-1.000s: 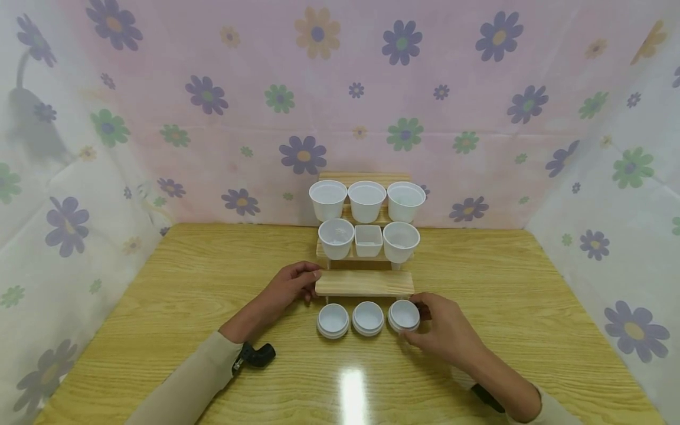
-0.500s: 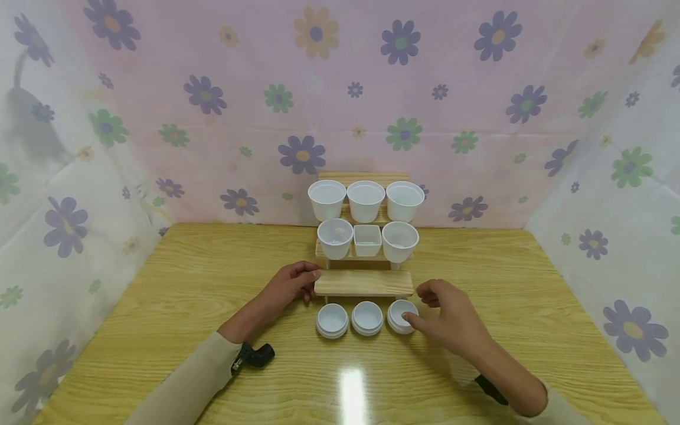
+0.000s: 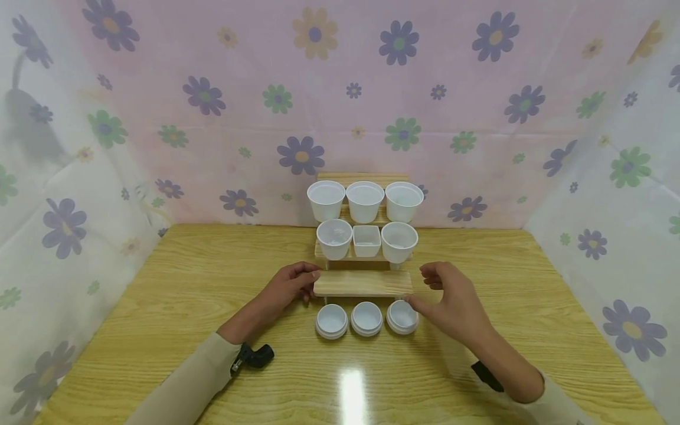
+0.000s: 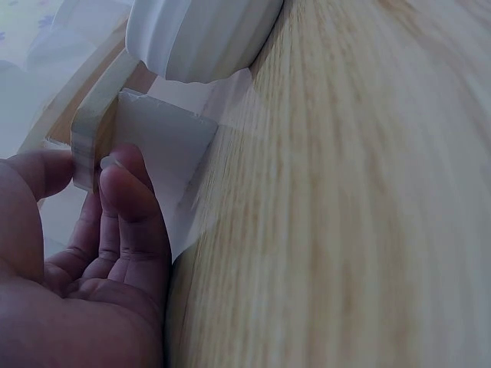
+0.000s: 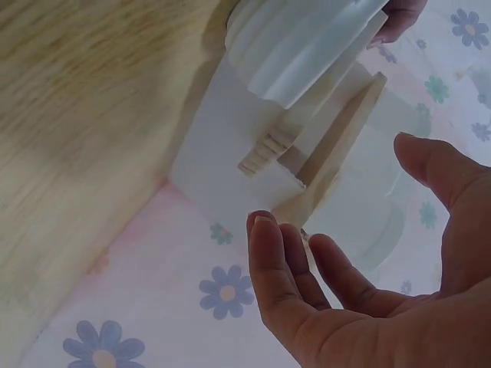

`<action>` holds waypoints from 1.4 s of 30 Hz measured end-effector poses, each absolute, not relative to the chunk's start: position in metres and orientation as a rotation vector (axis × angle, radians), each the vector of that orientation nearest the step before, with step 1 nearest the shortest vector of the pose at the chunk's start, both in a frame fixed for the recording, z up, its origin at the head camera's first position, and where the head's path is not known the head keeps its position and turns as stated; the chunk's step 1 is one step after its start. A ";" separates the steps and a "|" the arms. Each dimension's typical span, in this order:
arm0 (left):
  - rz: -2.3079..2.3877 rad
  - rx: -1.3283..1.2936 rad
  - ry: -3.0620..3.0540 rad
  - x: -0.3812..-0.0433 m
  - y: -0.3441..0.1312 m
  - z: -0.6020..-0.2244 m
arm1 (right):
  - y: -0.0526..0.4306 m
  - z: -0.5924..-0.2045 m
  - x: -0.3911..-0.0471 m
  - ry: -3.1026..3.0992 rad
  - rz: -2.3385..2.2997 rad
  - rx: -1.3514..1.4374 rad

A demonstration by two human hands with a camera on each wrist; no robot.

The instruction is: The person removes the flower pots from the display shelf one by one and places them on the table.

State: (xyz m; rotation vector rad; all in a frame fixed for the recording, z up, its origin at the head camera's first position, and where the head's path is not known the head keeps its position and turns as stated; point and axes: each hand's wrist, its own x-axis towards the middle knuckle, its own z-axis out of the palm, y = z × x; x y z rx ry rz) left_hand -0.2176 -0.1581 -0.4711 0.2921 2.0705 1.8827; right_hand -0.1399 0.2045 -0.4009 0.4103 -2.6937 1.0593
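The front wooden board (image 3: 363, 283) of a tiered stand lies level between both hands. My left hand (image 3: 291, 286) pinches its left end; in the left wrist view thumb and fingers meet on the board's end (image 4: 92, 126). Beside the right end, my right hand (image 3: 454, 307) hovers with fingers loosely bent and holds nothing. The right wrist view shows its thumb (image 5: 433, 165) and fingers spread apart. Three low white round cups stand in a row before the board: left (image 3: 332, 320), middle (image 3: 366, 317) and right (image 3: 402, 316), the last nearest the right thumb.
Behind, the middle tier bears two round white cups (image 3: 334, 239) (image 3: 399, 242) with a square white cup (image 3: 366, 241) between them. Three larger white cups (image 3: 365, 202) fill the upper tier. A flowered cloth (image 3: 234, 159) rises behind the wood-grain table (image 3: 228, 254).
My right hand has let go of the right low cup and moved up and slightly right to beside the board's right end. The left hand has stayed at the board's left end.
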 end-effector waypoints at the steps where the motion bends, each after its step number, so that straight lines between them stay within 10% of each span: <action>1: 1.884 0.292 2.069 -0.218 -0.158 -0.471 | 0.204 -0.400 -0.141 -2.683 1.059 0.408; 42: 1.897 0.277 2.056 -0.215 -0.158 -0.468 | 0.187 -0.375 -0.191 -2.491 1.253 0.374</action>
